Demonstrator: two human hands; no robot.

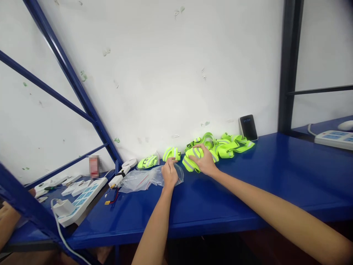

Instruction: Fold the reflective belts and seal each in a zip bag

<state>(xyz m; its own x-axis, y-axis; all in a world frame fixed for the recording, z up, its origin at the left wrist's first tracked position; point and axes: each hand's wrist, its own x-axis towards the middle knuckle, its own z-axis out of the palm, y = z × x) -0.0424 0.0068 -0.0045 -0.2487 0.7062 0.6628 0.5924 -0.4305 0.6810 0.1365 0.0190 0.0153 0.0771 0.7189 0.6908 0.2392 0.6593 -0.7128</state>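
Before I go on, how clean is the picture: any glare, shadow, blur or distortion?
Head view: left hand, right hand and green straps look fairly clear; wall pale and bright; soft sheen on the blue table, dark beneath; left blue post leans steeply, perhaps partly lens distortion; small pixelated patch at left.

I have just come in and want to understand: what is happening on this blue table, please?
A person's right grip holds a bundled fluorescent yellow-green fabric strap with grey stripes. The left grip is at clear plastic bags on the blue table, close to a small rolled band of the same colours; whether it touches the band is unclear. Looser yellow-green straps lie in a heap beyond the right grip.
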